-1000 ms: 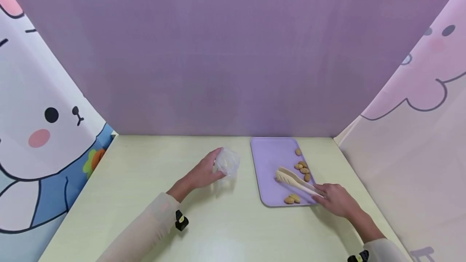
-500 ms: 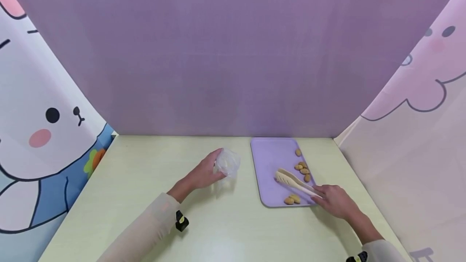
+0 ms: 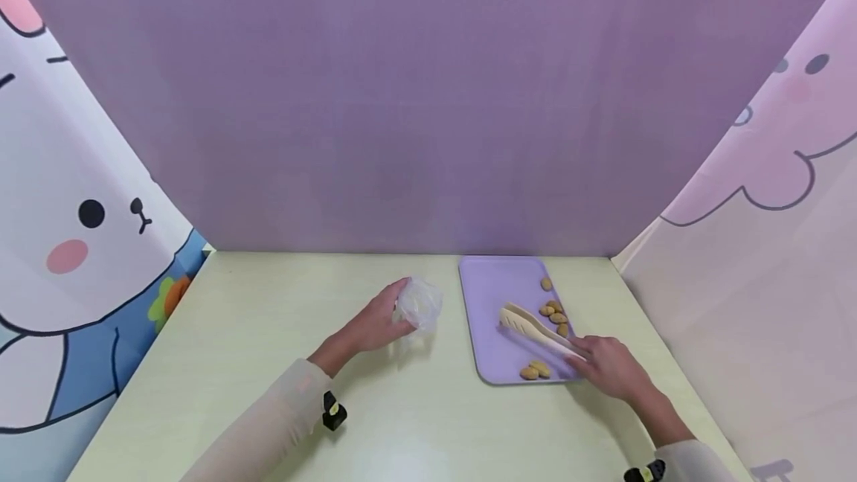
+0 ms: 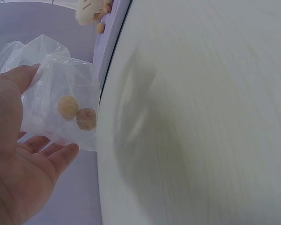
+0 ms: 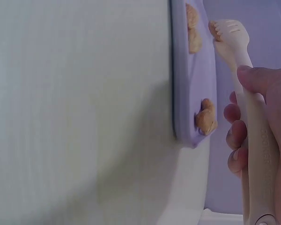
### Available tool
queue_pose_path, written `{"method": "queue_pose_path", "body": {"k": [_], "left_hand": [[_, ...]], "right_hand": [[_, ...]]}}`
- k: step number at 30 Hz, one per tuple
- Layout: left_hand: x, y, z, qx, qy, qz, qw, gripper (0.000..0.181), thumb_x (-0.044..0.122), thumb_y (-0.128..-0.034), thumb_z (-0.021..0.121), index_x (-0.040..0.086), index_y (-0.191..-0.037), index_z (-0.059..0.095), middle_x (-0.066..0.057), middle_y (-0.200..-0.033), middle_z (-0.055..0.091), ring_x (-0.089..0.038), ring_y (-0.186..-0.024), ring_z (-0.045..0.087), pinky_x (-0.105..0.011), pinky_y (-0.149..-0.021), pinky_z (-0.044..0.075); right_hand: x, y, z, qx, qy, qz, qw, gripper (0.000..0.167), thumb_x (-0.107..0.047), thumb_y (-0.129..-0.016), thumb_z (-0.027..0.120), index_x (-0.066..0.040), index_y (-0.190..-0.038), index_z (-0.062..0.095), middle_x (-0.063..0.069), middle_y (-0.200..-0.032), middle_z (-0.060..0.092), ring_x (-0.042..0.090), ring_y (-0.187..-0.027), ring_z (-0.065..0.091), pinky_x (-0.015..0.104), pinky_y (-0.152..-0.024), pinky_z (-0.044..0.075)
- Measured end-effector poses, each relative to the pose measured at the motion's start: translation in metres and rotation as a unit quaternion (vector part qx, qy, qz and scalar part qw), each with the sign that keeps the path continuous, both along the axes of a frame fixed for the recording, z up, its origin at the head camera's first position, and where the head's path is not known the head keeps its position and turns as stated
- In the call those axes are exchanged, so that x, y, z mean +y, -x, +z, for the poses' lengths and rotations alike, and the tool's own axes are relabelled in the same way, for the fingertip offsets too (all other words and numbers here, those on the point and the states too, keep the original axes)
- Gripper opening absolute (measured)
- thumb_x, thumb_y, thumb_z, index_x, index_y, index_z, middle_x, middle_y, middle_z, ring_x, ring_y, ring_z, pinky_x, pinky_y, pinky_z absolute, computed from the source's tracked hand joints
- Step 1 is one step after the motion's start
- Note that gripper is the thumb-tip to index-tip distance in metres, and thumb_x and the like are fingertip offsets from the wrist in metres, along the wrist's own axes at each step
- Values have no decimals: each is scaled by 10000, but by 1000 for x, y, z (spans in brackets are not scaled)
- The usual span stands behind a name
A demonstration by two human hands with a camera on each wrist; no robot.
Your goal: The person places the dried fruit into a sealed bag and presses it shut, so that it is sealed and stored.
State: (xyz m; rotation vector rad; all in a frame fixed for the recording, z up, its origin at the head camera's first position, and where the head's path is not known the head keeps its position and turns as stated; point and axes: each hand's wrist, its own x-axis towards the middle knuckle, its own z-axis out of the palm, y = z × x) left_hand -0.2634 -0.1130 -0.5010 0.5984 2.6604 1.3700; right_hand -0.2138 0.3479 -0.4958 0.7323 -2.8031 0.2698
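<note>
Nuts, small and brown, lie on the purple tray, most by its right side and a few near the front edge. The right hand grips the cream tongs, and one nut peeks out at their tips, over the tray. The left hand holds a see-through bag with two round bits inside.
</note>
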Motion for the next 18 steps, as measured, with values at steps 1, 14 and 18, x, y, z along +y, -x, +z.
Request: {"method": "queue_pose_path", "body": {"k": [1,14,18], "left_hand": [[0,0,0,7,11,-9,10000,878,233,-894,732,57,-1607,250,-172,-1573,414,-324,-1356,503,-529,-1098,464],[4,-1,-1,-75,-50,3,10000,883,246,-892,728,76,-1611,244,-164,-1578,409,-323,-1375,485,-550,-1106,451],[5,-1,-3,-115,-42,2,9999,894,259,-890,728,84,-1616,236,-160,-1591,396,-328,-1385,476,-557,-1109,446]], "right_hand": [[-2,1,1,26,20,16,10000,367,-220,-876,760,16,-1157,748,56,-853,762,127,-654,618,325,-602,516],[-19,8,13,755,123,418,9962,345,-191,-818,790,3,-1103,765,63,-825,751,185,-653,658,360,-615,538],[-25,10,17,758,158,393,9962,349,-194,-820,791,-11,-1116,768,53,-831,755,144,-648,638,355,-614,533]]}}
